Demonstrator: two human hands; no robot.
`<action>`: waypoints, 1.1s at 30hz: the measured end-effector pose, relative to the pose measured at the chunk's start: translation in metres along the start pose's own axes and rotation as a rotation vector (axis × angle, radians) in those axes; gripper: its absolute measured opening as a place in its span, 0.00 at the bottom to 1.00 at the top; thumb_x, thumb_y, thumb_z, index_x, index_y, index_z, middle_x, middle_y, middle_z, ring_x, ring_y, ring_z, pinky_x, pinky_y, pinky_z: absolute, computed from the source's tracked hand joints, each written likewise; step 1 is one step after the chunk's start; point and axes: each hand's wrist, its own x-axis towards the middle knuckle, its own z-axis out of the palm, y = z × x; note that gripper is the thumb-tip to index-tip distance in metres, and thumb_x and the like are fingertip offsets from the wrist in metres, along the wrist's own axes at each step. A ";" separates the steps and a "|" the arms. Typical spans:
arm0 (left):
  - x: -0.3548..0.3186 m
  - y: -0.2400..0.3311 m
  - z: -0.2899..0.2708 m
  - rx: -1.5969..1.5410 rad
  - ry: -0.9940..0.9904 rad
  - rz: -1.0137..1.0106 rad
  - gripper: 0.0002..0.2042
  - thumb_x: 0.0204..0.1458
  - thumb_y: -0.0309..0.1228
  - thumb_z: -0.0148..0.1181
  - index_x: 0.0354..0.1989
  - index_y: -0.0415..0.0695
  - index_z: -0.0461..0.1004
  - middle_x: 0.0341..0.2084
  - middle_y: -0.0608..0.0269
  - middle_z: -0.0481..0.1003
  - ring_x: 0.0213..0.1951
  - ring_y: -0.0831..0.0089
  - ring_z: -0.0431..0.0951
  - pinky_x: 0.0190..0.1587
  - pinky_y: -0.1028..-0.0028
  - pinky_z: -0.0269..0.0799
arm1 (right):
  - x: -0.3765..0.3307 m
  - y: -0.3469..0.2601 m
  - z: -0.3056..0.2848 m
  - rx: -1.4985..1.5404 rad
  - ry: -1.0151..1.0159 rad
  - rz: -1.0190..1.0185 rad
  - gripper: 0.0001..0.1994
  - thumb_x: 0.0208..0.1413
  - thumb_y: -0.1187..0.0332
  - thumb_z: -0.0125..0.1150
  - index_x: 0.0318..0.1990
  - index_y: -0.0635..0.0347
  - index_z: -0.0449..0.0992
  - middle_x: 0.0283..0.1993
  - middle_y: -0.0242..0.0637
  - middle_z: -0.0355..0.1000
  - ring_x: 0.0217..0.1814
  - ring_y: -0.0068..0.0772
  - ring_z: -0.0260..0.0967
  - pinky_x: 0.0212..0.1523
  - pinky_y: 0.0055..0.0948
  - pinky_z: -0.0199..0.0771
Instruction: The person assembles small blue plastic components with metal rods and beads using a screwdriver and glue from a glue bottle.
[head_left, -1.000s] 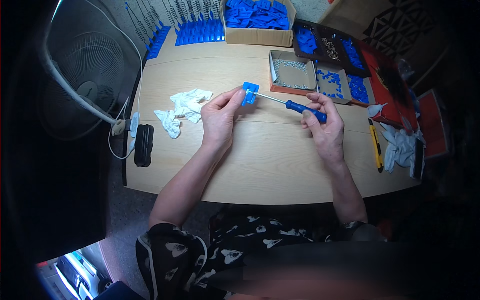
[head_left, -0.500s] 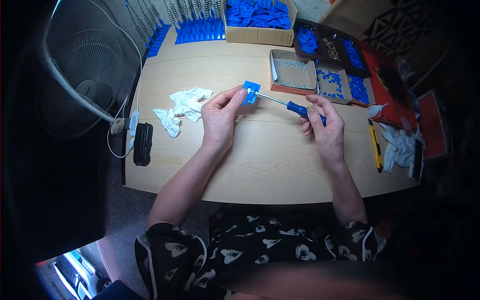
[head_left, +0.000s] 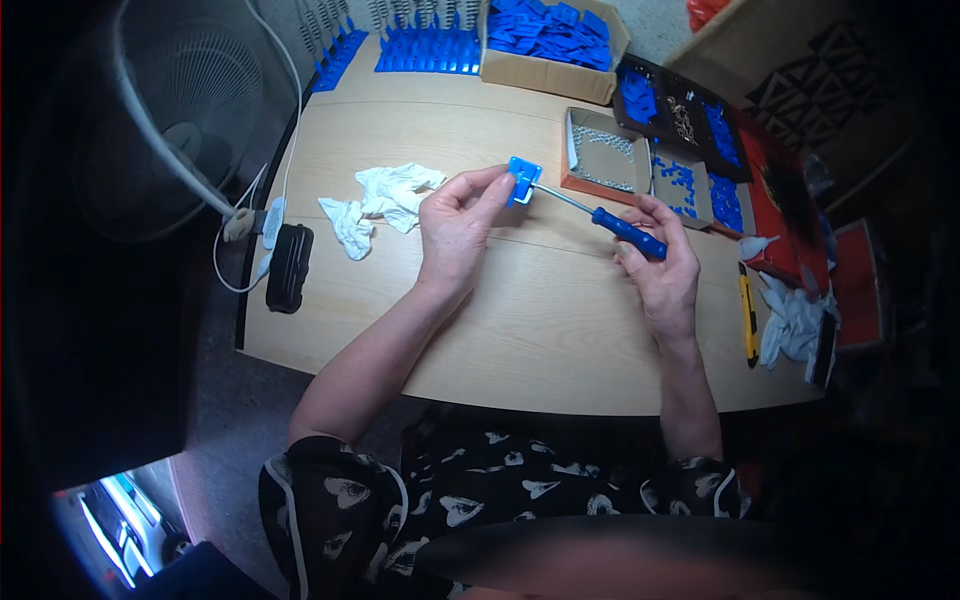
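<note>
Between the thumb and fingers of my left hand (head_left: 462, 225) is a small blue plastic part (head_left: 524, 170), held above the table. My right hand (head_left: 665, 265) grips a screwdriver (head_left: 630, 233) by its blue handle, fingers along the top and thumb underneath. The metal shaft slants up and left, and its tip meets the blue part. Whether a screw sits under the tip is too small to tell. Left of my left hand, crumpled white gloves or cloths (head_left: 390, 195) lie on the wooden table (head_left: 540, 330).
Cardboard boxes hold small metal pieces (head_left: 610, 150), tiny blue pieces (head_left: 675, 185) and blue plates (head_left: 550, 35). A dark divided tray (head_left: 650, 120) stands at the back right. Blue parts with springs (head_left: 430, 45) line the far edge. A yellow cutter (head_left: 748, 318) lies right, a black case (head_left: 290, 268) left.
The whole view has shifted a little. My right thumb has moved from on top of the screwdriver handle to beneath it, the handle turning in my fingers. My left hand keeps the blue part.
</note>
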 end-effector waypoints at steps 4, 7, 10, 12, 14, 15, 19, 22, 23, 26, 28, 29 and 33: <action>-0.004 0.009 0.002 -0.019 -0.040 -0.016 0.12 0.59 0.27 0.63 0.49 0.35 0.78 0.38 0.60 0.82 0.38 0.80 0.80 0.44 0.80 0.76 | 0.000 0.001 -0.007 -0.081 -0.017 0.015 0.19 0.66 0.71 0.54 0.60 0.72 0.64 0.35 0.32 0.72 0.33 0.16 0.68 0.37 0.17 0.70; -0.005 0.009 0.000 -0.031 -0.064 0.020 0.12 0.59 0.25 0.62 0.49 0.34 0.77 0.39 0.58 0.81 0.41 0.79 0.81 0.45 0.79 0.78 | 0.001 0.004 -0.011 0.002 -0.066 0.203 0.21 0.64 0.73 0.55 0.61 0.72 0.63 0.42 0.35 0.71 0.39 0.16 0.68 0.38 0.17 0.70; -0.006 0.011 -0.002 -0.042 -0.064 0.043 0.12 0.59 0.24 0.62 0.49 0.33 0.77 0.39 0.58 0.81 0.41 0.79 0.81 0.45 0.80 0.78 | 0.003 0.006 -0.006 0.105 -0.088 0.236 0.23 0.64 0.69 0.57 0.62 0.71 0.62 0.43 0.37 0.71 0.36 0.17 0.68 0.39 0.18 0.71; -0.006 0.012 0.000 -0.069 -0.061 0.050 0.12 0.59 0.24 0.62 0.49 0.33 0.76 0.39 0.57 0.81 0.41 0.79 0.81 0.44 0.80 0.78 | 0.004 0.007 -0.003 0.089 -0.062 0.036 0.21 0.66 0.68 0.55 0.62 0.70 0.62 0.40 0.36 0.73 0.33 0.17 0.68 0.38 0.17 0.71; -0.008 0.012 0.000 -0.100 -0.100 0.043 0.12 0.58 0.23 0.62 0.49 0.32 0.75 0.39 0.57 0.81 0.41 0.79 0.81 0.44 0.81 0.78 | 0.003 0.015 -0.009 0.136 -0.074 0.090 0.22 0.65 0.68 0.56 0.62 0.70 0.62 0.41 0.37 0.73 0.35 0.18 0.69 0.38 0.18 0.71; -0.009 0.012 -0.001 -0.113 -0.091 0.048 0.12 0.58 0.23 0.62 0.49 0.32 0.75 0.39 0.57 0.81 0.41 0.79 0.81 0.44 0.81 0.78 | 0.004 0.017 -0.012 0.190 -0.069 0.148 0.23 0.64 0.68 0.58 0.61 0.70 0.62 0.43 0.37 0.72 0.36 0.18 0.69 0.39 0.19 0.72; -0.013 0.014 0.000 -0.108 -0.111 0.044 0.11 0.58 0.23 0.62 0.48 0.32 0.75 0.39 0.56 0.80 0.42 0.79 0.81 0.46 0.80 0.78 | 0.004 0.011 -0.010 0.225 -0.072 0.299 0.24 0.61 0.69 0.62 0.61 0.69 0.63 0.45 0.37 0.72 0.40 0.19 0.69 0.40 0.19 0.72; -0.014 0.017 0.000 -0.125 -0.111 0.044 0.10 0.57 0.21 0.62 0.46 0.31 0.75 0.39 0.56 0.80 0.41 0.79 0.81 0.45 0.82 0.78 | 0.006 0.008 -0.001 0.260 -0.061 0.108 0.19 0.63 0.69 0.59 0.57 0.71 0.66 0.41 0.35 0.69 0.37 0.18 0.67 0.38 0.19 0.71; -0.014 0.018 0.001 -0.111 -0.117 0.037 0.10 0.57 0.21 0.62 0.46 0.31 0.75 0.39 0.56 0.80 0.41 0.78 0.81 0.45 0.82 0.78 | 0.006 0.011 -0.003 0.235 -0.046 0.094 0.19 0.63 0.69 0.60 0.57 0.71 0.66 0.39 0.35 0.70 0.35 0.18 0.68 0.36 0.18 0.70; -0.014 0.015 0.003 -0.149 -0.123 0.052 0.10 0.57 0.21 0.62 0.46 0.31 0.75 0.39 0.57 0.80 0.40 0.79 0.81 0.45 0.82 0.78 | 0.006 0.017 -0.012 0.211 -0.038 0.130 0.20 0.62 0.68 0.61 0.57 0.70 0.67 0.37 0.34 0.72 0.32 0.17 0.69 0.33 0.15 0.70; -0.014 0.015 0.001 -0.125 -0.130 0.051 0.11 0.58 0.22 0.62 0.48 0.33 0.74 0.38 0.58 0.80 0.41 0.80 0.80 0.45 0.82 0.78 | 0.004 0.016 -0.016 0.215 -0.044 0.181 0.20 0.61 0.69 0.62 0.57 0.70 0.67 0.38 0.35 0.72 0.32 0.17 0.69 0.31 0.15 0.70; -0.013 0.015 0.001 -0.101 -0.134 0.050 0.12 0.59 0.24 0.62 0.49 0.34 0.74 0.38 0.59 0.81 0.41 0.81 0.80 0.45 0.82 0.77 | 0.004 0.015 -0.017 0.199 -0.065 0.215 0.20 0.61 0.70 0.62 0.56 0.70 0.67 0.37 0.35 0.73 0.32 0.17 0.69 0.30 0.14 0.69; -0.012 0.016 0.001 -0.083 -0.135 0.020 0.11 0.57 0.21 0.62 0.47 0.31 0.74 0.41 0.56 0.79 0.42 0.79 0.80 0.47 0.81 0.78 | 0.003 0.005 -0.004 0.129 -0.013 0.159 0.15 0.62 0.72 0.61 0.53 0.69 0.71 0.34 0.34 0.74 0.28 0.15 0.68 0.27 0.14 0.67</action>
